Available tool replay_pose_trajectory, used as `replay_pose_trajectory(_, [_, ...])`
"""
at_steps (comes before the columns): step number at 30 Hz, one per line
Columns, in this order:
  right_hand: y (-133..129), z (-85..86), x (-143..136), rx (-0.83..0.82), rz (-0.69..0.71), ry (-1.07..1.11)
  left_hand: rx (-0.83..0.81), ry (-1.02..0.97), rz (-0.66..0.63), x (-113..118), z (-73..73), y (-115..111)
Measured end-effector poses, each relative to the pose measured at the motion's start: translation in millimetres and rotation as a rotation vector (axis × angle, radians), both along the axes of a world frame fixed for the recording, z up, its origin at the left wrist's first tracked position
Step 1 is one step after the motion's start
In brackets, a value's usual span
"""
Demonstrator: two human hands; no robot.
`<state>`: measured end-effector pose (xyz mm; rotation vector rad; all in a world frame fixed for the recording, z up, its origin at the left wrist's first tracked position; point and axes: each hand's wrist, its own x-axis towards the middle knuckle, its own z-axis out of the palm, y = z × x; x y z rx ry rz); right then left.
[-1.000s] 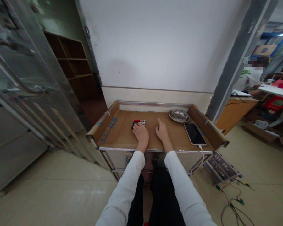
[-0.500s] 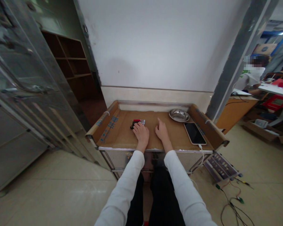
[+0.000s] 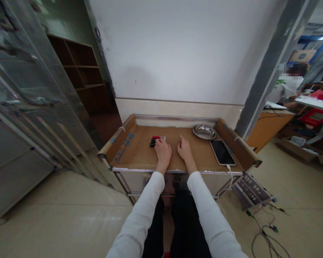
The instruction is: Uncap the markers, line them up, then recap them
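On the brown cardboard that lines a cart's top, a row of small slim pieces lies left of the middle: a red piece on the far side, with black pieces nearer the person, their left ends poking out past the fingers. Exactly what they are is too small to tell. Handling them well seems to call for a light touch from above, since slim things like these could roll or fan apart if pushed from one side; fingertips set across the row, with the wrist low, should keep the pieces lying level and close together. The left hand is palm down, its fingers spread a little and bent over the near pieces, covering part of them; whether it pinches one or merely rests on them cannot be told, as the palm and thumb are hidden. The right hand is beside it, apart from the pieces, loosely half open with the index finger stretched forward and the others curled; nothing shows in its grasp, and it lies low over the cardboard. Farther right are a shiny metal dish and a phone, both well apart from the pieces.
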<state>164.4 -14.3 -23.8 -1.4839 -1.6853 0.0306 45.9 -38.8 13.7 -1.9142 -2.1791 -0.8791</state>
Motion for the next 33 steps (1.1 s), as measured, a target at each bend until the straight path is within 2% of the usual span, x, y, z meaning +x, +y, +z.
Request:
replay_pose_trajectory(6, [-2.3,3.2,-1.4,-0.088,-0.139,-0.079,-0.001,0.061,-0.427,6.9,1.0,11.9])
replay_pose_trajectory(8, [-2.8,4.3,-1.9,-0.115,-0.182,-0.107,-0.037,0.079,-0.517,11.6,-0.3,19.1])
replay_pose_trajectory(15, [-3.0,7.4,-3.4,-0.145,-0.211,-0.179,-0.081,0.072,-0.538,20.1,-6.9,37.3])
replay_pose_trajectory(22, [-4.2,7.2,-2.9,-0.154,-0.210,-0.185,-0.123,-0.028,-0.560,16.2,-4.8,33.2])
replay_pose_trajectory(33, [-8.2,11.1,-2.8,-0.172,-0.194,-0.215,-0.149,-0.065,-0.581,15.0,-7.5,33.2])
